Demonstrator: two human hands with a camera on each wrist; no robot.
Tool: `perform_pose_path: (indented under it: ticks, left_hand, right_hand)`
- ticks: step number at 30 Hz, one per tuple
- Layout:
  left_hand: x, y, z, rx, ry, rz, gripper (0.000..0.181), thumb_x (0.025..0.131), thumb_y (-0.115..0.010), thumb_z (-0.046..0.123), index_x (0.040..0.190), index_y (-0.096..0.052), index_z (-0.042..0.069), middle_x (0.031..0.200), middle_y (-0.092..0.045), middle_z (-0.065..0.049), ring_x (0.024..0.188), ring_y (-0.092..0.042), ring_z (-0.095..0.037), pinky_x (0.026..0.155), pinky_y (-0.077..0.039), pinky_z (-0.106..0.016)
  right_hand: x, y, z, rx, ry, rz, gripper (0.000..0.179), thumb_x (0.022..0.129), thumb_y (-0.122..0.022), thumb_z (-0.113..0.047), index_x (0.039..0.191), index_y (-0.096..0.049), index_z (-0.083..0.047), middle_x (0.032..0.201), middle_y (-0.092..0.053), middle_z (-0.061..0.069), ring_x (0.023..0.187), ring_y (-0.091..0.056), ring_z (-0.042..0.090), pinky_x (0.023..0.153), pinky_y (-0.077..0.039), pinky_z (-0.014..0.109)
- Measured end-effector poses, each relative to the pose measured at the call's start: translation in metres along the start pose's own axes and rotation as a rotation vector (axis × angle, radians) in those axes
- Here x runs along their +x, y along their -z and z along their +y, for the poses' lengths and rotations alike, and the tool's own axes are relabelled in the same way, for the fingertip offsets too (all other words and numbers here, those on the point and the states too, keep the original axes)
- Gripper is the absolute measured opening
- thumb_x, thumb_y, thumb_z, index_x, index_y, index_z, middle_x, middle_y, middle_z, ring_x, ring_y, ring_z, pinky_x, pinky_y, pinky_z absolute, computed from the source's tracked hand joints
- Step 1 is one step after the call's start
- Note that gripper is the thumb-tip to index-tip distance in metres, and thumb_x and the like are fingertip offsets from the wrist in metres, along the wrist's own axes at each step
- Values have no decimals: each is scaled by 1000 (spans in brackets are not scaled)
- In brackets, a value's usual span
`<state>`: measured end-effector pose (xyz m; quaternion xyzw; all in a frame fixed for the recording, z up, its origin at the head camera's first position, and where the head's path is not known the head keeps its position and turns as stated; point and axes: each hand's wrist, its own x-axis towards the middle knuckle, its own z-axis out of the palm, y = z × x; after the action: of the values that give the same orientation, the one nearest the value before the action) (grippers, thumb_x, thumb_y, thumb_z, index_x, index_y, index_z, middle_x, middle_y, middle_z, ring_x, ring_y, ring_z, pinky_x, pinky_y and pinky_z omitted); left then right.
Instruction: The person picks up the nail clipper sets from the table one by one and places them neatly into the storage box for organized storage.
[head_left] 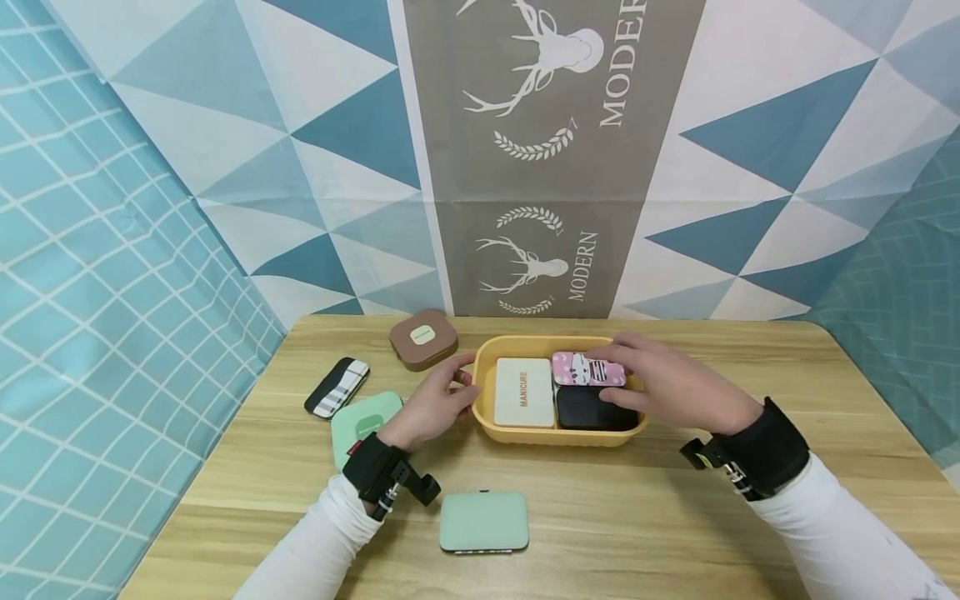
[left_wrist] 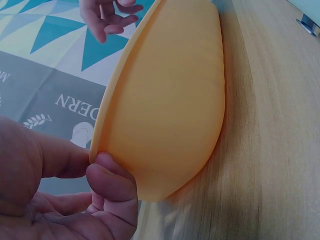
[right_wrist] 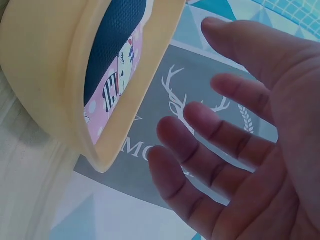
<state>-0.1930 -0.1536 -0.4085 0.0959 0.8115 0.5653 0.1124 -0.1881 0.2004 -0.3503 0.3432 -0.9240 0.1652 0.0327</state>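
A yellow oval basket (head_left: 517,437) stands on the wooden table. My left hand (head_left: 431,408) pinches its left rim between thumb and fingers, seen closely in the left wrist view, where the basket wall (left_wrist: 170,100) fills the middle. Inside, a white case marked MANICURE (head_left: 513,404) lies at left. A pink case with a cartoon print (head_left: 588,369) lies at the back right, and a black textured case (head_left: 588,410) in front of it. Over the basket's right end is my right hand (head_left: 678,387). Its fingers (right_wrist: 172,135) are spread, apart from the basket, holding nothing.
A brown case (head_left: 423,337) sits behind the left hand. To the left lie a black-and-white plaid case (head_left: 337,387) and a mint case (head_left: 367,417), partly under the left wrist. A pale green flat case (head_left: 483,521) is at the front. A patterned cloth wall (head_left: 525,167) rises behind the table.
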Motion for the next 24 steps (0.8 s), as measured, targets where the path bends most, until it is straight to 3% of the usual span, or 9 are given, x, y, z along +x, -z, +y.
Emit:
perform_pose_path:
  ticks: [6, 15, 24]
  left_hand:
    - [0, 0, 0, -5, 0, -3, 54, 107, -57, 2, 159, -41, 0, 109, -52, -14, 78, -57, -21, 66, -48, -30]
    - [-1, 0, -1, 0, -2, -2, 53, 108, -57, 2, 158, -42, 0, 109, -52, -15, 78, -57, -21, 65, -48, -30]
    - [-1, 0, -1, 3, -3, -6, 54, 108, -57, 2, 159, -41, 0, 110, -52, -15, 78, -58, -21, 66, -48, -30]
  right_hand:
    - [-4, 0, 2, 44, -41, 67, 54, 94, -85, -25, 142, -66, -10, 112, -64, 7, 84, -57, 17, 66, -50, 29]
    - [-11, -5, 7, 73, -92, 147, 49, 96, -82, -24, 141, -67, -11, 122, -64, 10, 91, -61, 23, 68, -54, 32]
    - [-17, -15, 14, 174, -249, 241, 53, 99, -79, -25, 145, -63, -5, 121, -65, 16, 91, -60, 25, 62, -52, 31]
